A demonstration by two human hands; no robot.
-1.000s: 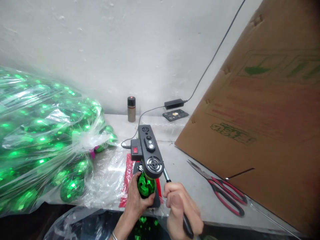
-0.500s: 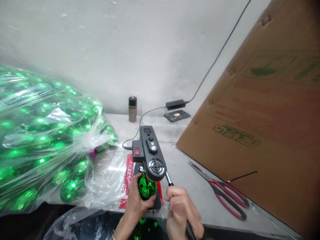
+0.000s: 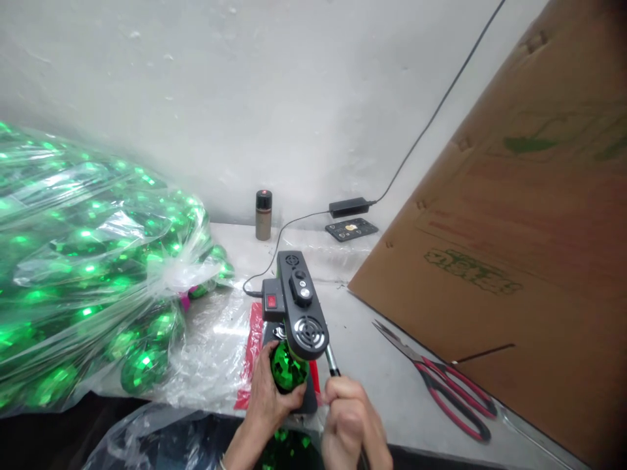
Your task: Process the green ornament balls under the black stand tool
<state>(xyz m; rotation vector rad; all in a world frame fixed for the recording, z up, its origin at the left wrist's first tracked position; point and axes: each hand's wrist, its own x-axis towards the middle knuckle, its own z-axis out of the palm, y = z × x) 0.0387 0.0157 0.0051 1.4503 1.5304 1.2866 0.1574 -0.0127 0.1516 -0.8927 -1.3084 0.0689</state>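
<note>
My left hand (image 3: 268,398) is wrapped round a shiny green faceted ball ornament (image 3: 289,367). The ball sits under the front end of a black bench machine (image 3: 301,300), which has a red switch on its side; whether they touch is hidden. To the right, my right hand (image 3: 353,421) is closed round the dark grip of a metal lever (image 3: 332,359) that comes out beside the machine's head. Below the bench edge, more green ornaments (image 3: 289,450) lie in clear plastic.
At left, a large clear bag (image 3: 112,261) of green balls covers the bench. Red-handled scissors (image 3: 448,385) lie beside a leaning cardboard box (image 3: 490,261) at right. Behind the machine are a small bottle (image 3: 263,215), a power adapter (image 3: 349,207) with its cable, and a phone (image 3: 351,228).
The whole view has shifted slightly. My right hand, still on the lever, sits a touch differently, with less of the lower grip showing. My left hand keeps the green ball under the machine.
</note>
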